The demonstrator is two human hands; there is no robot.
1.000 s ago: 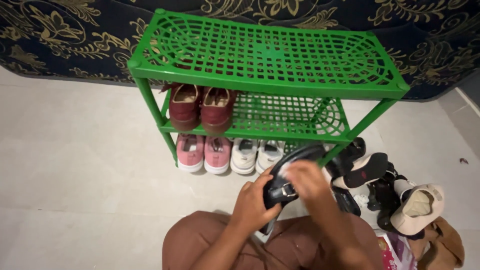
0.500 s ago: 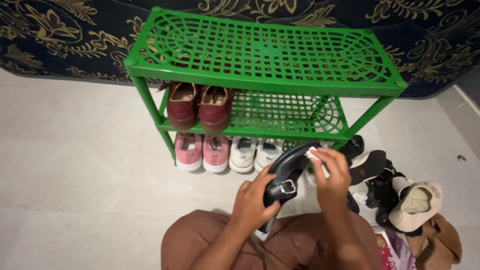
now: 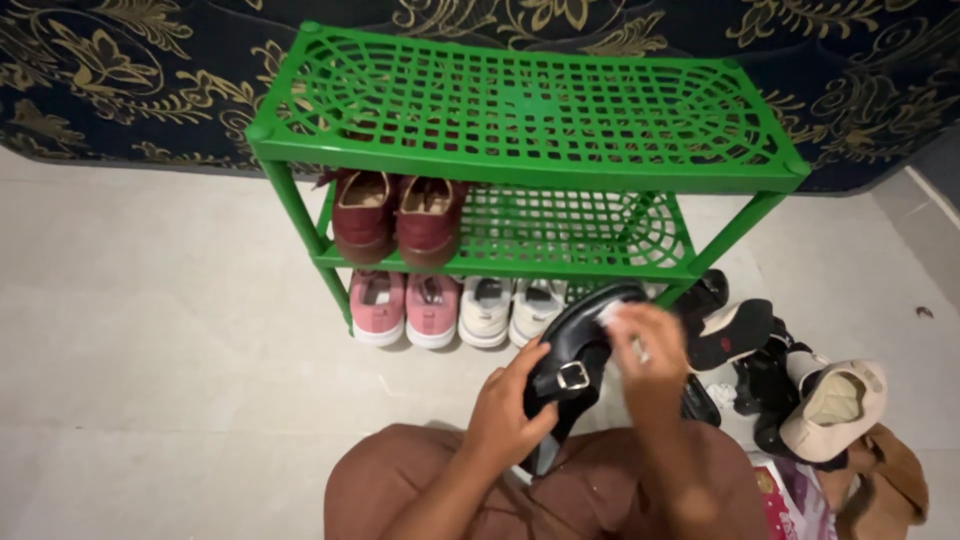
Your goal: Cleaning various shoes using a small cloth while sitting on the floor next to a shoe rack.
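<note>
left hand [image 3: 510, 405] clamped round black buckled shoe [image 3: 572, 355], held above the lap. right hand [image 3: 648, 352], blurred, seemingly pinching a white cloth [image 3: 612, 313], back down from the toe since half a second ago: wiping ongoing. green rack [image 3: 520, 110] just beyond.

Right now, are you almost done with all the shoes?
Partly. Three pairs already sit in the green rack: maroon shoes on the middle shelf, pink shoes and white shoes at the bottom. In hand: the left hand holds a black buckled shoe while the right hand rubs it with something white. Left: a pile of shoes on the floor, and the top shelf has none.
</note>
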